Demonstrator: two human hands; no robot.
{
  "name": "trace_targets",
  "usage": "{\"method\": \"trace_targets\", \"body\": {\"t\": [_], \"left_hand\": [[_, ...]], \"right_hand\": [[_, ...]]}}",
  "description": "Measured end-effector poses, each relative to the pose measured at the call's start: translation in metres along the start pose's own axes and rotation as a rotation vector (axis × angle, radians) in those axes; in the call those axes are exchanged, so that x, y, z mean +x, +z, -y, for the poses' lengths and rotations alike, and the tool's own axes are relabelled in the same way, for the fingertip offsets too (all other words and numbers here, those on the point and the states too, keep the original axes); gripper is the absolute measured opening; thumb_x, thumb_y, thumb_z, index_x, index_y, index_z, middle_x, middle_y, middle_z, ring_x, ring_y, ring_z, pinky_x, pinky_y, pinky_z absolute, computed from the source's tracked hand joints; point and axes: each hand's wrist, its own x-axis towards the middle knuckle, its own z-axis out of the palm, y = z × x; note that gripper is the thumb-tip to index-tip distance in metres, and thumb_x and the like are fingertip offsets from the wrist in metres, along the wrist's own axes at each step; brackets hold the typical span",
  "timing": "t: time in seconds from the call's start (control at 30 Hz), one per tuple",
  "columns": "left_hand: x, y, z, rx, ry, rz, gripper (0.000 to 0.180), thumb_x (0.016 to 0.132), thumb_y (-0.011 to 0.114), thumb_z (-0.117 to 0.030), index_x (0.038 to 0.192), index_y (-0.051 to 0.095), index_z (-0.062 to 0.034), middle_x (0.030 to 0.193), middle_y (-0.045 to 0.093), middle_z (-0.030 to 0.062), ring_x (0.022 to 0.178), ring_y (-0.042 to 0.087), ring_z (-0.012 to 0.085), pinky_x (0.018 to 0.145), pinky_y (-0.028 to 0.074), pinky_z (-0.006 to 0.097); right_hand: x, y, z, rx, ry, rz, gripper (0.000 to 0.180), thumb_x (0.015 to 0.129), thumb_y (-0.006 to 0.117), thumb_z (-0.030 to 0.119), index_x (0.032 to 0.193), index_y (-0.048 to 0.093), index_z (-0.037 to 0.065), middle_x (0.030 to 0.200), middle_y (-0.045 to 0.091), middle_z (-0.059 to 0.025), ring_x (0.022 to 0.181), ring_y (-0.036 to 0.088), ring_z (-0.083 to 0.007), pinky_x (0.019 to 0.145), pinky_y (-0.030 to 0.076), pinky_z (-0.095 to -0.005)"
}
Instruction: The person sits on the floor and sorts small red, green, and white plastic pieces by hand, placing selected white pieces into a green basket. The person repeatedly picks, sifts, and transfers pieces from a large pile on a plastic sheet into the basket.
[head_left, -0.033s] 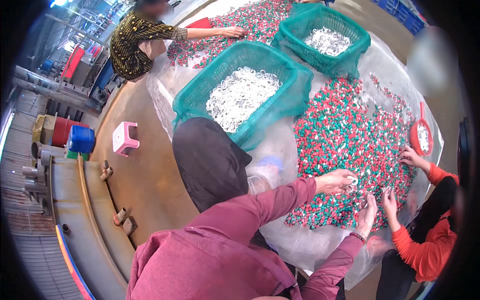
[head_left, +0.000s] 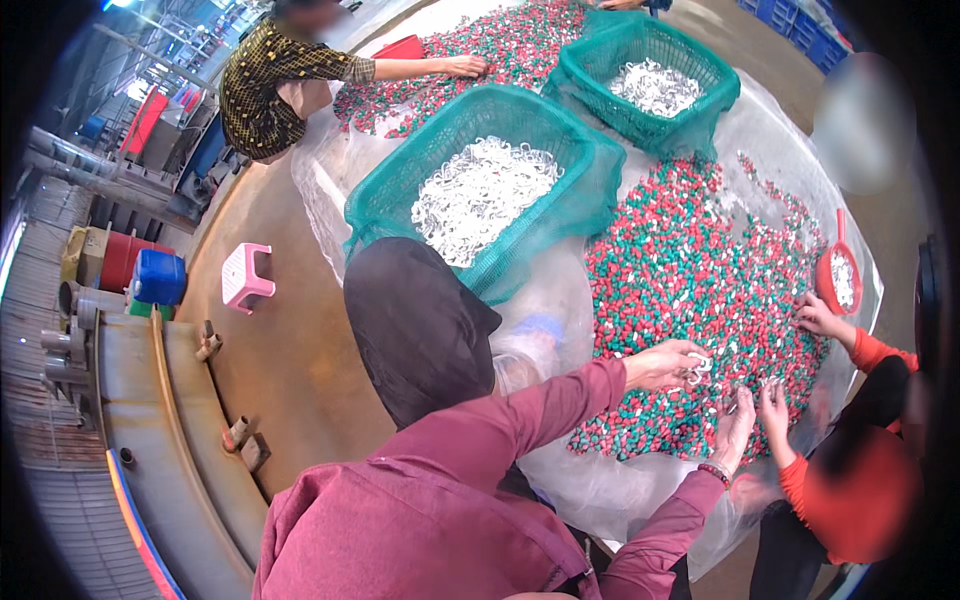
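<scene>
A wide pile of red and green plastic caps lies on a clear plastic sheet. My left hand, in a maroon sleeve, hovers over the near edge of the pile, its fingers closed on a few small white plastic rings. My right hand, with a bracelet at the wrist, rests on the caps just beside it with its fingers spread and nothing gripped. My black-clad knee sits to the left of both arms.
Two green mesh baskets hold white rings. A person in orange sleeves works the pile at right, beside a red scoop. Another person in a patterned top reaches in at the far side. A pink stool and a blue canister stand at left.
</scene>
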Motion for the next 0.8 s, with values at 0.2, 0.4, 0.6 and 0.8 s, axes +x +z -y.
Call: {"method": "trace_targets", "body": {"t": [0.2, 0.4, 0.6, 0.8], "left_hand": [[-0.043, -0.025, -0.026, -0.309, -0.036, -0.233, 0.061, 0.092, 0.04, -0.063, 0.119, 0.052, -0.0099, 0.107, 0.06, 0.0052, 0.098, 0.058, 0.0207, 0.08, 0.05, 0.04], [-0.07, 0.003, -0.088, -0.762, 0.174, 0.016, 0.057, 0.092, 0.045, -0.057, 0.118, 0.054, -0.0077, 0.105, 0.062, 0.0092, 0.096, 0.061, 0.0239, 0.085, 0.051, 0.04], [-0.173, 0.016, -0.298, -0.383, 0.628, -0.057, 0.024, 0.089, 0.059, -0.032, 0.091, 0.056, -0.0076, 0.078, 0.059, 0.0064, 0.058, 0.055, 0.0152, 0.036, 0.038, 0.023], [-0.316, 0.043, -0.495, 0.82, 0.381, -0.356, 0.019, 0.091, 0.054, -0.028, 0.09, 0.058, -0.0091, 0.061, 0.049, -0.002, 0.046, 0.048, 0.0122, 0.04, 0.039, 0.024]], "right_hand": [[-0.011, 0.131, 0.061, -0.588, -0.259, 0.275, 0.016, 0.096, 0.045, 0.015, 0.101, 0.055, 0.004, 0.07, 0.052, 0.0, 0.055, 0.051, -0.0096, 0.052, 0.045, -0.0224], [-0.072, 0.278, 0.073, -1.545, -0.794, 0.648, 0.051, 0.082, 0.066, 0.026, 0.128, 0.054, 0.008, 0.131, 0.047, -0.0208, 0.122, 0.043, -0.0341, 0.106, 0.029, -0.0452], [-0.078, 0.323, 0.133, -1.238, -0.945, 0.579, 0.04, 0.093, 0.054, 0.017, 0.131, 0.051, 0.005, 0.138, 0.046, -0.0167, 0.131, 0.04, -0.0299, 0.11, 0.028, -0.0409], [-0.064, 0.309, 0.12, -1.473, -0.788, 0.671, 0.042, 0.091, 0.057, 0.015, 0.132, 0.05, 0.006, 0.133, 0.05, -0.0156, 0.124, 0.047, -0.031, 0.102, 0.038, -0.038]]}}
